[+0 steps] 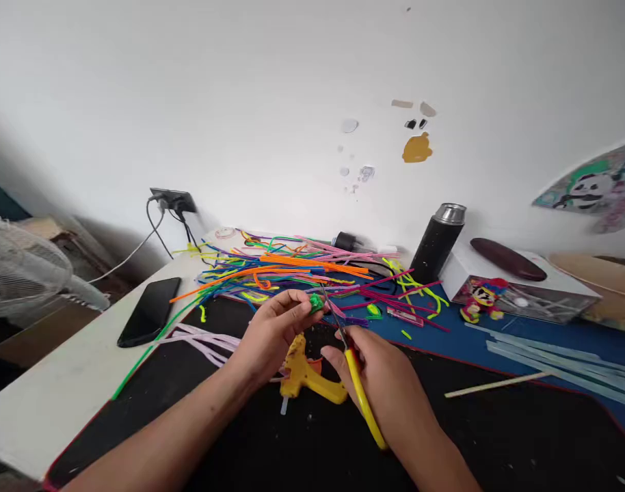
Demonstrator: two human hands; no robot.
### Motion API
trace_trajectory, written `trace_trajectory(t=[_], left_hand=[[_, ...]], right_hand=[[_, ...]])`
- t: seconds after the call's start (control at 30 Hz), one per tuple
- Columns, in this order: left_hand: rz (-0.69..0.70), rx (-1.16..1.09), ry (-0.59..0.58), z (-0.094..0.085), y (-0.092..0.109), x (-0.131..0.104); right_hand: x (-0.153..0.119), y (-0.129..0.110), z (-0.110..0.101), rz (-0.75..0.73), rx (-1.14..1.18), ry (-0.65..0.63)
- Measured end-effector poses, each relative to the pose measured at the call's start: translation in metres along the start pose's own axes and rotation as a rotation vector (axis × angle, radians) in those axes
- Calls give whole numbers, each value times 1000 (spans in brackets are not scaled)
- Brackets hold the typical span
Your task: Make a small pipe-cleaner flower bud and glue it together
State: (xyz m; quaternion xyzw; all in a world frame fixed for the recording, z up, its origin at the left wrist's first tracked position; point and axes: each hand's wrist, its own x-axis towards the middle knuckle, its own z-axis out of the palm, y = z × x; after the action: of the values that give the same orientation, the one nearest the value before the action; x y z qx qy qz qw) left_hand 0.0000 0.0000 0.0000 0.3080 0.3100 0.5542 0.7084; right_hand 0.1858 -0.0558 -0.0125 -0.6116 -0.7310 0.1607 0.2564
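Note:
My left hand (276,324) pinches a small green coiled piece of pipe cleaner (316,303) between thumb and fingertips. Yellow-handled scissors (361,400) are in my right hand (381,376), their blades pointing up and away, close beside the green piece. Whether the blades touch it I cannot tell. Beneath both hands, a yellow hot glue gun (310,379) lies on the black mat (230,437), with a clear glue stick poking out of its end. Part of the glue gun is hidden behind my left hand.
Behind my hands spreads a pile of coloured pipe cleaners (292,266). A phone (149,311) lies at left, near a fan (30,263). To the right are a black flask (438,242), a small colourful figure (481,301), clear glue sticks (563,362) and a wooden stick (497,385).

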Motion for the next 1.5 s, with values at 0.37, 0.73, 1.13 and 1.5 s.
trace_trajectory(t=[0.37, 0.73, 1.13, 1.5], left_hand=[[-8, 52, -4, -6, -1, 4], [138, 134, 61, -6, -4, 6], [101, 146, 56, 0, -8, 2], [35, 118, 3, 1, -5, -1]], right_hand=[[0, -3, -2, 4, -7, 1], [1, -4, -4, 32, -21, 1], [-1, -7, -4, 29, -36, 0], [-1, -6, -5, -12, -74, 61]])
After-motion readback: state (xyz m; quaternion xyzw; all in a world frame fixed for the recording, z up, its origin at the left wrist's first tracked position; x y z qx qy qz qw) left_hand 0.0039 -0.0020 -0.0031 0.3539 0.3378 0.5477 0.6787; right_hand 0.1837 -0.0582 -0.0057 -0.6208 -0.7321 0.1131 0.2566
